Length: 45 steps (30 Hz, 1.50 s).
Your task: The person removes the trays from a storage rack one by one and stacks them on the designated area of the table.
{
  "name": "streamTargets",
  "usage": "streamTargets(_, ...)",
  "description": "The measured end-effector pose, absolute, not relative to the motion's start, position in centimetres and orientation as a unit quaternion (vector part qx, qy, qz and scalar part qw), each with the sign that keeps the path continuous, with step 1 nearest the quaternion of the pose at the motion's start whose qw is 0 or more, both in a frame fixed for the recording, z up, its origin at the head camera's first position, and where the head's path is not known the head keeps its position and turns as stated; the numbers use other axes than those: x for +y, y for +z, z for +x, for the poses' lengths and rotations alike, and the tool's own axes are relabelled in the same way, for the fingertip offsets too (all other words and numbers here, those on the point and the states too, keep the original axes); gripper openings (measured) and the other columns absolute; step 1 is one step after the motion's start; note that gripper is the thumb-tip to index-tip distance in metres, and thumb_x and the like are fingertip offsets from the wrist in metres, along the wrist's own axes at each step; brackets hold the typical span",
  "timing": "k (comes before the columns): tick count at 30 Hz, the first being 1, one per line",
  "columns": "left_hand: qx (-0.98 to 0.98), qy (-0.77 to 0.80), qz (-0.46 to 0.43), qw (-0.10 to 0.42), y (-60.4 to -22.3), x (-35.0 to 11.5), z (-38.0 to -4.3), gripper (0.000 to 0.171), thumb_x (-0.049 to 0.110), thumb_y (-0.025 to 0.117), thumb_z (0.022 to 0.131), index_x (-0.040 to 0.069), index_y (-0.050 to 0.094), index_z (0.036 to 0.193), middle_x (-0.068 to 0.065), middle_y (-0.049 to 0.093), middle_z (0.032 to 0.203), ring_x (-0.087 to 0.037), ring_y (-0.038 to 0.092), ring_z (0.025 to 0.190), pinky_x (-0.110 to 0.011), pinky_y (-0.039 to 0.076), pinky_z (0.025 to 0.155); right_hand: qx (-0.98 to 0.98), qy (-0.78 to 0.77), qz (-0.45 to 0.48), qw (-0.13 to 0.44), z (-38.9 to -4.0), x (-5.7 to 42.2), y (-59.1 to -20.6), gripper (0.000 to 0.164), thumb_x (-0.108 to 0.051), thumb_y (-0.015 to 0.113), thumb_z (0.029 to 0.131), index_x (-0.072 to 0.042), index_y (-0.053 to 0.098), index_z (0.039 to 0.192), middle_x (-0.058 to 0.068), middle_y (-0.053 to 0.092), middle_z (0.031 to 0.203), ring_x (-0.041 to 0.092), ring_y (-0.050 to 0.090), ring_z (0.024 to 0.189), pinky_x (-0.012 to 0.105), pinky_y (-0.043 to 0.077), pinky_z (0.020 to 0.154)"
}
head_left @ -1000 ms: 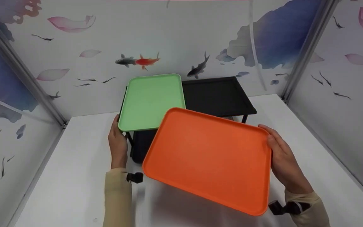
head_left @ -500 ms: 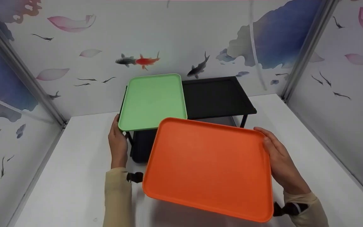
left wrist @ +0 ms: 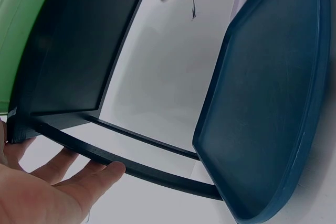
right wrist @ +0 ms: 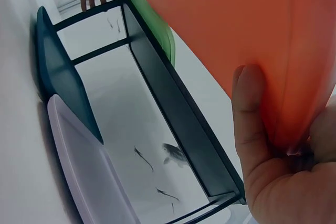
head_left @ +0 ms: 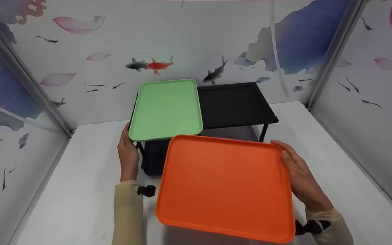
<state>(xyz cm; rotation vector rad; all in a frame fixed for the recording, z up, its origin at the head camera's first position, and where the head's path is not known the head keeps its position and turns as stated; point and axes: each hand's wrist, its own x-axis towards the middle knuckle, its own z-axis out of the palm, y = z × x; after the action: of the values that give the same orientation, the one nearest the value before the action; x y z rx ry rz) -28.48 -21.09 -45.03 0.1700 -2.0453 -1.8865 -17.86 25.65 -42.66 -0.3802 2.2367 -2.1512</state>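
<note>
- The right hand (head_left: 303, 177), at the right of the head view, is gripping the orange tray (head_left: 226, 187) by its right edge; in the right wrist view the thumb (right wrist: 249, 98) is pressing on one face, near the rim.
- The orange tray is filling the lower middle of the head view; it is tilting its inner face to the camera, and its lower right corner is appearing lower than the lower left one; under it, a shadow is falling on the white table (head_left: 80, 190).
- The left hand (head_left: 128, 156), left of centre in the head view, is touching the black stand (head_left: 237, 105) at its left front corner; in the left wrist view the fingers are extending loosely along a leg (left wrist: 163, 180).
- The green tray (head_left: 165, 109) is covering the left part of the stand's top; its lower left corner is lying just beside the left hand.
- A dark blue tray (left wrist: 268, 87) is showing at the right of the left wrist view; a lilac tray (right wrist: 89, 161) is lying next to it, at the lower left of the right wrist view.
- Two beige sleeves (head_left: 128, 211) are reaching in from the bottom of the head view; behind everything, a wall (head_left: 182, 34) is displaying painted fish (head_left: 160, 65).
</note>
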Motion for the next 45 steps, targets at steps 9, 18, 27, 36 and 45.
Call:
streamTargets(9, -0.72, -0.667, 0.06, 0.183, -44.9, -21.0, -28.3, 0.061, 0.058, 0.024, 0.108, 0.029, 0.031, 0.162, 0.002, 0.035, 0.164, -0.02, 0.036, 0.148, -0.049, 0.036, 0.118, 0.724, -0.68, -0.118, 0.016, -18.1, 25.3, -43.8, 0.054, -0.039, 0.036, 0.112, -0.009, 0.034, 0.157, 0.012, 0.052, 0.138, 0.021, 0.066, 0.11, 0.035, 0.06, 0.088)
streamTargets(18, -0.72, -0.666, 0.067, 0.184, -45.0, -21.0, -28.5, 0.06, 0.056, 0.024, 0.109, 0.029, 0.032, 0.162, 0.002, 0.034, 0.165, -0.02, 0.036, 0.149, -0.049, 0.036, 0.119, 0.741, -0.663, -0.102, 0.034, -18.3, 24.9, -44.7, 0.057, -0.042, 0.036, 0.112, -0.01, 0.033, 0.158, 0.015, 0.052, 0.139, 0.02, 0.064, 0.113, 0.032, 0.057, 0.091)
streamTargets(27, -0.719, -0.667, 0.059, 0.186, -45.1, -21.0, -28.5, 0.061, 0.055, 0.024, 0.11, 0.026, 0.032, 0.162, 0.001, 0.034, 0.165, -0.021, 0.034, 0.15, -0.049, 0.033, 0.121, 0.739, -0.664, -0.103, 0.051, -18.5, 25.1, -45.8, 0.054, -0.041, 0.036, 0.112, -0.011, 0.035, 0.157, 0.016, 0.05, 0.143, 0.02, 0.062, 0.119, 0.031, 0.055, 0.095)
streamTargets(36, -0.719, -0.667, 0.057, 0.187, -45.0, -21.0, -28.4, 0.06, 0.055, 0.024, 0.11, 0.027, 0.031, 0.162, 0.002, 0.034, 0.165, -0.02, 0.035, 0.15, -0.048, 0.035, 0.12, 0.743, -0.659, -0.092, 0.07, -18.7, 25.2, -46.7, 0.053, -0.043, 0.036, 0.112, -0.016, 0.035, 0.157, 0.017, 0.048, 0.146, 0.02, 0.059, 0.123, 0.032, 0.053, 0.098)
streamTargets(45, -0.718, -0.67, 0.058, 0.181, -44.8, -20.9, -28.2, 0.061, 0.058, 0.025, 0.108, 0.03, 0.032, 0.162, 0.004, 0.034, 0.165, -0.02, 0.035, 0.15, -0.048, 0.035, 0.12, 0.759, -0.64, -0.089, 0.077, -18.6, 24.8, -47.5, 0.055, -0.044, 0.034, 0.112, -0.014, 0.034, 0.159, 0.017, 0.047, 0.149, 0.018, 0.058, 0.125, 0.03, 0.051, 0.099)
